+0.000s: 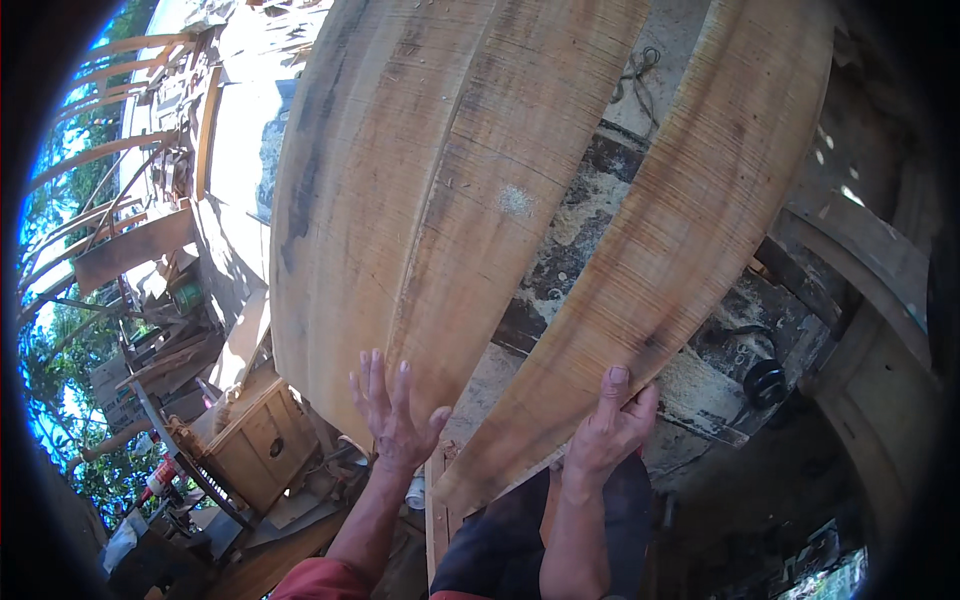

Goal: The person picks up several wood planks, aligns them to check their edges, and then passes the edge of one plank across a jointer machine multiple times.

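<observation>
Long wooden planks lie side by side before me. My left hand (400, 420) is open, fingers spread, at the near end of the left planks (500, 150); whether the palm touches the wood I cannot tell. With its thumb on top and fingers curled under the edge, my right hand (605, 430) grips the near end of a separate plank (690, 220). That plank shows many saw lines across its grain. A gap parts it from the left planks. A small patch of sawdust (516, 201) sits on the left planks.
Beneath the planks is a dark, sawdust-strewn work surface (570, 240) with a cord (640, 80) lying on it. A black round knob (765, 382) stands at its right. To the left are a wooden box (258, 445), scrap wood and a red tool (158, 478).
</observation>
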A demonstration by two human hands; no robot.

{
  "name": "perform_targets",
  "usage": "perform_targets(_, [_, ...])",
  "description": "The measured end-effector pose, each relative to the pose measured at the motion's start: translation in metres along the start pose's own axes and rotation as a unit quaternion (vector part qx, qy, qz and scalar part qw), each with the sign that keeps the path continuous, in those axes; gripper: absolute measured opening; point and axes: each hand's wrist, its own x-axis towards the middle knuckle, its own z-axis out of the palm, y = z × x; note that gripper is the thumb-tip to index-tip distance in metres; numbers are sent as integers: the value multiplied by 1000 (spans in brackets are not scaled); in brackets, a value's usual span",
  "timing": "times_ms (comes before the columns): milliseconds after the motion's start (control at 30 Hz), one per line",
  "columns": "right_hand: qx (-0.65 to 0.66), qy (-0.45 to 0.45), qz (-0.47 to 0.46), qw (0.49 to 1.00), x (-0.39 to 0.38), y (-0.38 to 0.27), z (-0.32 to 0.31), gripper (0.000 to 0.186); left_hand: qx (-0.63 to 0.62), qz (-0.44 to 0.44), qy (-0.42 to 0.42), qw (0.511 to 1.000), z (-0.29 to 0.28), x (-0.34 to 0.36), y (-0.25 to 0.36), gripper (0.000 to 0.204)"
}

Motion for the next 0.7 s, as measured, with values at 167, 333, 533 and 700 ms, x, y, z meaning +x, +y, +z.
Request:
perform_targets(167, [-42, -12, -17, 999, 4, -2, 23, 41, -92, -58, 136, 985, 15, 127, -43, 81])
perform_targets(333, [-119, -2, -77, 990, 4, -4, 41, 54, -112, -51, 127, 984, 23, 172, -32, 83])
perform_targets(533, [-199, 25, -117, 973, -2, -2, 57, 65, -106, -34, 127, 986, 18, 172, -35, 88])
perform_targets(700, [-291, 30, -126, 948, 1, -9, 56, 66, -90, -33, 121, 988, 15, 175, -31, 92])
